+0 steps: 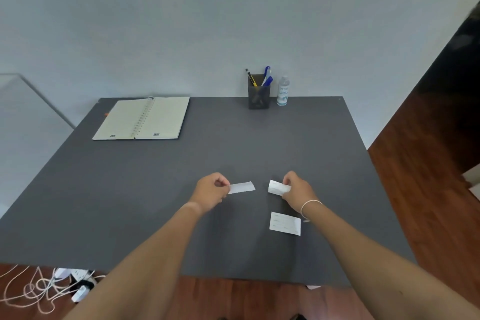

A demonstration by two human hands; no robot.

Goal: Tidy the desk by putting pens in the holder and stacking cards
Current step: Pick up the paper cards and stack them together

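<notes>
My left hand (211, 191) pinches a white card (242, 187) by its left end, held over the middle of the grey desk (130, 202). My right hand (297, 191) grips a second white card (276, 186) by its right side, a short gap from the first. A third white card (285, 223) lies flat on the desk just below my right hand. At the back of the desk stands a dark mesh pen holder (259, 96) with several pens (266, 76) upright in it.
An open spiral notebook (142, 118) lies at the back left of the desk. A clear sanitizer bottle (283, 91) stands right of the holder. Cables and a power strip (75, 280) lie on the wooden floor at the lower left.
</notes>
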